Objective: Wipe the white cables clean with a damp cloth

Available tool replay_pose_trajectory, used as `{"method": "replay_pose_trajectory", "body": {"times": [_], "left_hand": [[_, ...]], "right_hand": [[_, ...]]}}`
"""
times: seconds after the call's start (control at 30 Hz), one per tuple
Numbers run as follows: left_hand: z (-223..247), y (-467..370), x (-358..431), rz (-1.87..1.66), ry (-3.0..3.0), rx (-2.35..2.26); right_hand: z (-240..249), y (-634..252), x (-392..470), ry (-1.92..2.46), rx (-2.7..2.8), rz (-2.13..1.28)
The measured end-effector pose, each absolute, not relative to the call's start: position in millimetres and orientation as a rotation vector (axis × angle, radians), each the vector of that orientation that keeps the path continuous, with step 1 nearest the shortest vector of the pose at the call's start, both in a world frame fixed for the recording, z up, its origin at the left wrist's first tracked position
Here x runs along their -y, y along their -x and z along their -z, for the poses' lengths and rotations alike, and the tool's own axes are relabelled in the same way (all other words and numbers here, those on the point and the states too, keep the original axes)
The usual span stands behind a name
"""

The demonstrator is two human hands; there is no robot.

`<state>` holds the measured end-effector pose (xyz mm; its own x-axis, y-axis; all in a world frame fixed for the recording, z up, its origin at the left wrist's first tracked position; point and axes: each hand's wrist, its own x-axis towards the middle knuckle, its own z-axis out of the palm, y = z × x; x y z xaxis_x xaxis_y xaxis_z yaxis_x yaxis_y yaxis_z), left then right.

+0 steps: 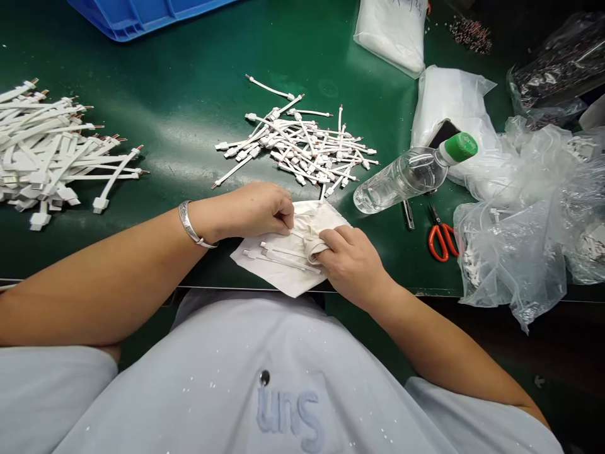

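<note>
A white cloth lies on the green table's near edge, with several short white cables side by side on it. My left hand is closed in a pinch over the cloth's upper left part, on the connector end of a white cable that mostly hides under the fingers. Bunched in the closed fingers of my right hand is a white rag, pressed down near that cable's other end. Beyond the hands spreads a loose pile of white cables.
A larger cable heap sits at the left. To the right stand a tilted-looking clear bottle with a green cap, orange-handled snips and plastic bags. A blue crate is at the back left.
</note>
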<state>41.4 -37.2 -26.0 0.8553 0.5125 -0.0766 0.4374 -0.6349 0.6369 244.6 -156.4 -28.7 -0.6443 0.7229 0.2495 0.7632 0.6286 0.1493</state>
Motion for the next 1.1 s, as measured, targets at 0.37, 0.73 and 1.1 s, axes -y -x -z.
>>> {"method": "replay_pose_trajectory", "body": {"times": [0.37, 0.73, 1.1], "left_hand": [[26.1, -40.7, 37.4, -0.165, -2.341, -0.681], [28.6, -40.7, 36.4, -0.182, -2.352, -0.676], [27.5, -38.8, 39.0, -0.172, -2.388, -0.655]], "right_hand": [[28.5, -251.9, 153.6, 1.197, 2.663, 0.364], [40.2, -242.0, 142.4, 1.231, 2.696, 0.312], [24.6, -272.6, 170.5, 1.381, 2.617, 0.262]]}}
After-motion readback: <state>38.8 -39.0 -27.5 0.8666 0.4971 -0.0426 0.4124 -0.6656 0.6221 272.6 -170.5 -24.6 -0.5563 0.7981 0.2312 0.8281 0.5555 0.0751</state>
